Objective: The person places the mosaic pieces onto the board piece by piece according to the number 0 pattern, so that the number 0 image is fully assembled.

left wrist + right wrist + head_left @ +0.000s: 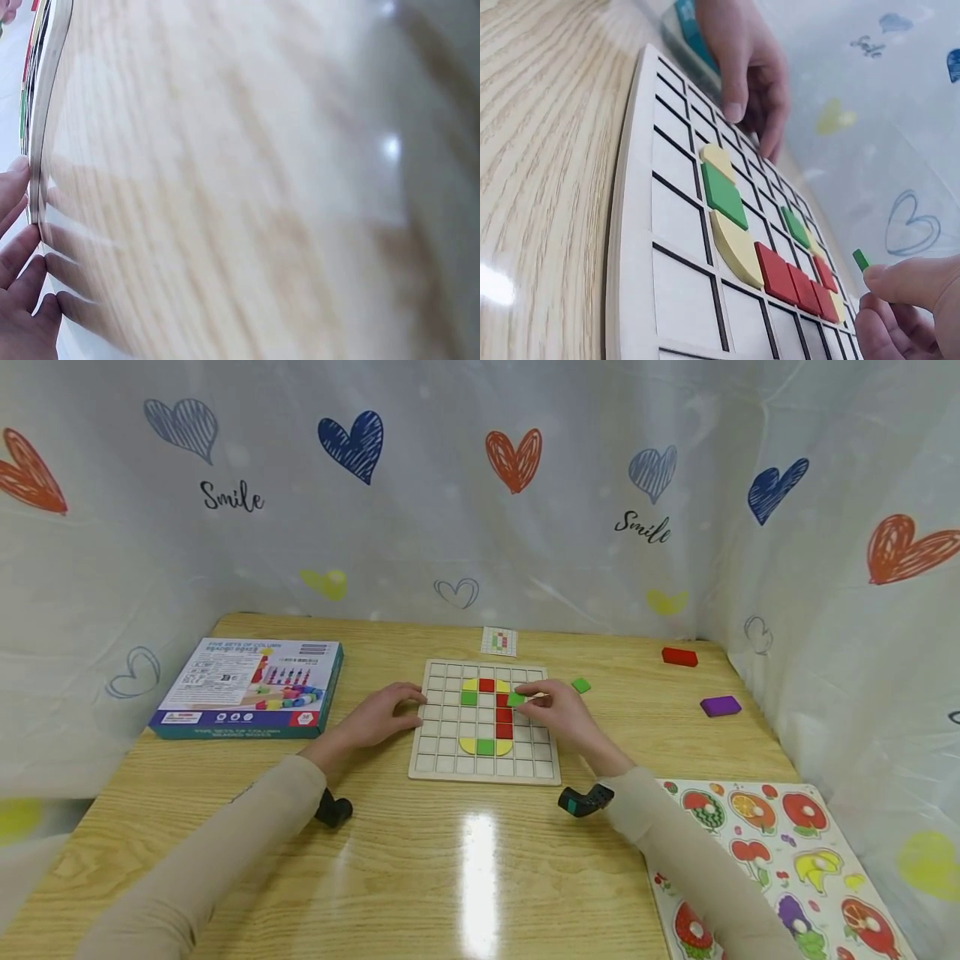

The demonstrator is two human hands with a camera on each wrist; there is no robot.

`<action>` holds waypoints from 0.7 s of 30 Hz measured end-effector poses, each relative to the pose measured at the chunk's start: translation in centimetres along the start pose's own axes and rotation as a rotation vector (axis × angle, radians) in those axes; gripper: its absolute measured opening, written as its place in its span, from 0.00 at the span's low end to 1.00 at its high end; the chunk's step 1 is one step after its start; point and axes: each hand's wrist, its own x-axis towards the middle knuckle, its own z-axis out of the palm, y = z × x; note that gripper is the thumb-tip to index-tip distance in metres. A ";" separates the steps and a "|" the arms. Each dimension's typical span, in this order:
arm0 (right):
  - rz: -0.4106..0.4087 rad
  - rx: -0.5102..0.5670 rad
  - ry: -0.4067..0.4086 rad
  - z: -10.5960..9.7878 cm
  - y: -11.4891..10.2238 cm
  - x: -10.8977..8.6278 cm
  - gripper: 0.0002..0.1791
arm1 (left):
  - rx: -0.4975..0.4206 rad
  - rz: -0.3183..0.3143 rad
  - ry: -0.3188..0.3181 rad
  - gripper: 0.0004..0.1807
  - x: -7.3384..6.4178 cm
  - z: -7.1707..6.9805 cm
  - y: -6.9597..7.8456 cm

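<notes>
A white gridded board [442, 760] holds red square tiles [504, 723], green square tiles [485, 747] and round-edged yellow tiles [467, 745]. Between thumb and fingers my right hand [558, 717] pinches a small green tile [861, 259], held above the board's upper right part, near the red column. My left hand [378, 717] rests its fingertips against the board's left edge; the left wrist view shows the fingers [22, 259] touching that side. Another green tile [581, 685] lies on the table, right of the board. Behind the board is a small pattern card [498, 642].
A boxed toy set [247, 689] lies at the left. Toward the back right are a red block [679, 657] and a purple block [720, 706]. A fruit puzzle board [831, 842] sits at the front right, partly under the right sleeve. A printed curtain surrounds the table.
</notes>
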 end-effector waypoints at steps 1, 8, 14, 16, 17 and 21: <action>-0.013 0.001 -0.015 0.3 -0.1 0.2 0.18 | -0.001 0.001 0.000 0.20 0.0 0.0 0.0; -0.090 -0.117 -0.100 2.2 -1.2 2.0 0.17 | 0.012 0.015 0.006 0.21 0.1 0.1 -0.4; -0.153 -0.215 -0.136 3.8 -2.1 2.8 0.16 | 0.011 0.054 0.021 0.20 0.0 0.1 -0.4; -0.163 -0.231 -0.146 4.2 -2.3 3.0 0.16 | 0.022 0.072 0.029 0.20 0.0 0.1 -0.5; -0.166 -0.238 -0.151 4.4 -2.3 3.0 0.16 | 0.023 0.075 0.031 0.20 0.0 0.1 -0.5; -0.191 -0.279 -0.155 4.9 -2.5 3.1 0.15 | 0.014 0.059 0.023 0.20 -0.1 0.0 -0.4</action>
